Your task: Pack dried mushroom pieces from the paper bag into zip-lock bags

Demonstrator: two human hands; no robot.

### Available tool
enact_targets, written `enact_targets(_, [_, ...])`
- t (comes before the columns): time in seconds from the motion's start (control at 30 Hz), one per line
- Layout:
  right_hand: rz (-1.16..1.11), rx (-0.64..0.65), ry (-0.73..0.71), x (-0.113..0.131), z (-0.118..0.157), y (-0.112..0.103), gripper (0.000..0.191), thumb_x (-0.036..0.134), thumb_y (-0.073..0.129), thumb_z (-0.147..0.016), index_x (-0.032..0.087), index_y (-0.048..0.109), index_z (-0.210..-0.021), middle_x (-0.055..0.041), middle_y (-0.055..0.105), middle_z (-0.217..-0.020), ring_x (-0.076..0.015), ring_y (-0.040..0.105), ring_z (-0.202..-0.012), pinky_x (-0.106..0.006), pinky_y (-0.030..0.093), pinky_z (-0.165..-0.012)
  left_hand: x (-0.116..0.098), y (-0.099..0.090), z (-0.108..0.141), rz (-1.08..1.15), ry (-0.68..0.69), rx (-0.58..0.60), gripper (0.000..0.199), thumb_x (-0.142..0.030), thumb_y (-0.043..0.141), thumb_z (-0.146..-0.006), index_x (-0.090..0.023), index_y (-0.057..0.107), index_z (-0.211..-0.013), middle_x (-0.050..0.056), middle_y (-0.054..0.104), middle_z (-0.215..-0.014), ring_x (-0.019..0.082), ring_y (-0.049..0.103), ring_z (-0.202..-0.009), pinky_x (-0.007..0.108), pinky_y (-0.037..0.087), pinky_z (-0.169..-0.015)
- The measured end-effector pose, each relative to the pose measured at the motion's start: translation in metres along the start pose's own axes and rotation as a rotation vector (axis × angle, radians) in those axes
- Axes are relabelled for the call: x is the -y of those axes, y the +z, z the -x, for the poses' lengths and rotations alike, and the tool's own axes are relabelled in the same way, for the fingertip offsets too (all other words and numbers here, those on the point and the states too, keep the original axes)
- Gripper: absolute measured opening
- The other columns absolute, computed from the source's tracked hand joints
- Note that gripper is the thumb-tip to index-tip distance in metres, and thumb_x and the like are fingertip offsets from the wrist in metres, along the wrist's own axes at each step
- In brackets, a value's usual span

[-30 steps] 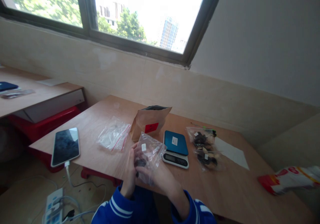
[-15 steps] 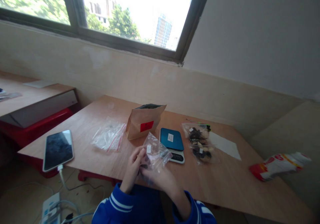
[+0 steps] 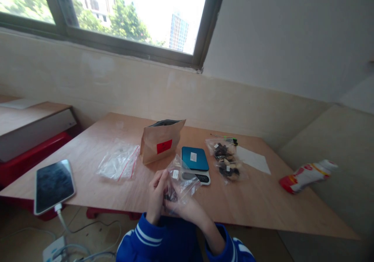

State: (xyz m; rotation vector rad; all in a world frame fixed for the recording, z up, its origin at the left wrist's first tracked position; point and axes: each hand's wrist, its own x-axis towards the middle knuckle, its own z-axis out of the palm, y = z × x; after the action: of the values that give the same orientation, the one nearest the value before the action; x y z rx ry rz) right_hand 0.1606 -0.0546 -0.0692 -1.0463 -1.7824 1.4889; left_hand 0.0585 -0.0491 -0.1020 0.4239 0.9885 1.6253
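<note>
Wooden desk (image 3: 248, 209) | near edge, just left of the digital scale (image 3: 195, 164): clear zip bag (image 3: 183, 181) lifted, light, limp, slippery, best gripped at its sealed top | dark pieces (image 3: 171, 195) inside | left hand (image 3: 156, 195) curled round it | right hand (image 3: 184, 208) underneath, fingers hidden, grip unclear

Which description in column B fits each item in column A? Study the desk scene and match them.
Column A
1. Kraft paper pouch
2. Digital scale
3. Smartphone
4. Clear zip bag

Column B
A. Charging cable attached at its lower end
B. Between the left hand and right hand
C. Red label on its front
D. Blue top

Pairs: 1-C, 2-D, 3-A, 4-B
</note>
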Motion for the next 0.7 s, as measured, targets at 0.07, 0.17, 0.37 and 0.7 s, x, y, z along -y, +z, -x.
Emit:
enact_targets(0.07, [-0.119, 0.013, 0.000, -0.004, -0.006, 0.002, 0.052, 0.027, 0.065, -0.073, 0.023, 0.054, -0.124, -0.0048, 0.068, -0.095, -0.0222, 0.064, -0.084, -0.041, 0.051, -0.083, -0.001, -0.004, -0.003, -0.122, 0.120, 0.043, 0.029, -0.040, 0.071, -0.072, -0.015, 0.074, -0.085, 0.007, 0.073, -0.084, 0.024, 0.067, -0.092, 0.031, 0.051, -0.082])
enact_targets(0.17, [-0.249, -0.038, 0.020, -0.009, -0.016, 0.001, 0.033, 0.034, 0.071, -0.070, 0.019, 0.063, -0.099, -0.0012, 0.065, -0.078, -0.0170, 0.061, -0.069, -0.034, 0.051, -0.071, -0.007, -0.012, -0.007, -0.238, 0.221, 0.051, 0.036, -0.044, 0.064, -0.077, -0.014, 0.074, -0.094, 0.008, 0.074, -0.093, 0.022, 0.067, -0.094, 0.032, 0.050, -0.086])
enact_targets(0.37, [-0.183, -0.076, 0.065, -0.011, -0.025, 0.002, 0.034, 0.042, 0.077, -0.066, 0.016, 0.061, -0.081, -0.0009, 0.065, -0.074, -0.0148, 0.061, -0.066, -0.029, 0.049, -0.067, -0.016, -0.020, -0.010, -0.284, 0.233, 0.024, 0.038, -0.046, 0.061, -0.080, -0.017, 0.073, -0.101, 0.007, 0.073, -0.103, 0.021, 0.066, -0.099, 0.030, 0.050, -0.088])
enact_targets(0.7, [-0.138, 0.075, -0.056, 0.040, -0.029, -0.025, 0.029, 0.035, 0.073, -0.074, 0.017, 0.063, -0.094, -0.0075, 0.069, -0.100, -0.0213, 0.065, -0.099, -0.038, 0.051, -0.091, -0.041, -0.046, -0.010, -0.243, 0.151, -0.273, 0.055, -0.056, 0.059, -0.075, -0.016, 0.067, -0.111, 0.009, 0.074, -0.093, 0.010, 0.060, -0.046, 0.020, 0.044, -0.038])
